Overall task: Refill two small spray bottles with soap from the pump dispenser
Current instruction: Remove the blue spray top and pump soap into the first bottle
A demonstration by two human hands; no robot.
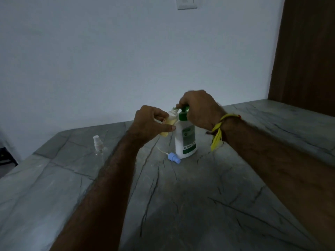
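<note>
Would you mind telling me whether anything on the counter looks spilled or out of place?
No spill shows. The blue spray cap lies on its side by the pump dispenser, off the small bottle in the left hand.

— What's the room like where you're standing?

— Dim. In front of me is a plain pale wall (90,60), bluish in this low light, with a white switch plate (187,3) set high up, cut off by the top edge of my view.

— And what are you working on?

— A bench (199,205) of grey stone, streaked with dark veins and thin cracks. It runs back to meet the wall, and its far-left corner drops off into shadow.

— Anything to the right?

— A dark brown wooden panel (304,51), maybe a door, I can't say, rising from behind the bench's far-right edge.

— Where's the light strongest?

— A faint brighter patch falls on the stone near the middle; the near edge is darker.
</note>
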